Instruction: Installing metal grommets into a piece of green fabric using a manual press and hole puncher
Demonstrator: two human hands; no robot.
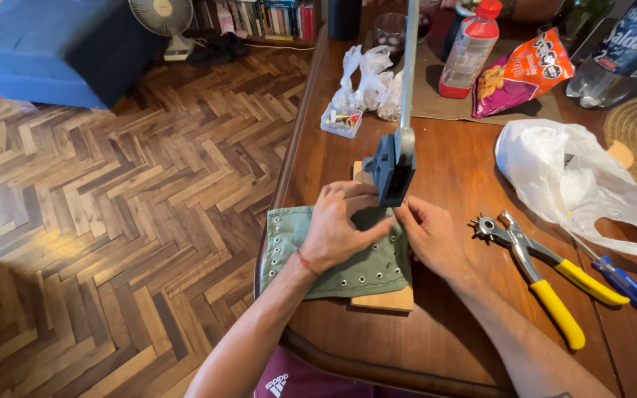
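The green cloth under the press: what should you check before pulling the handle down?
1. Green cloth lies flat on the wooden board: ok.
2. Left hand presses the cloth down: ok.
3. Right hand steadies the cloth's edge: ok.
4. Fingers clear of the press head: not ok, very close.
5. Eyelet seated under the head: cannot tell.
6. Punch pliers out of the way: ok.

Home living room: parquet floor (112, 184), bookshelf (259, 16) (fan (162, 18) nearby).
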